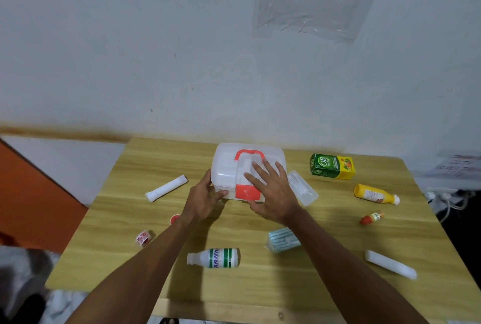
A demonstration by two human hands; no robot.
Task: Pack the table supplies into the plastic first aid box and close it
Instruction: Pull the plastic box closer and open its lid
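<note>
One closed white box (226,165), red latch (246,192); left hand (204,199) grips corner, right hand (272,190) flat.

Your left grip (205,195) holds the closed box (226,167) at its left corner; your right grip (270,191) lies flat on the lid (276,157), over the red latch (247,191).

One head-worn camera (wide-angle) looks forward and down, from nearby, at the first aid box (226,165) on the table (130,193).
</note>
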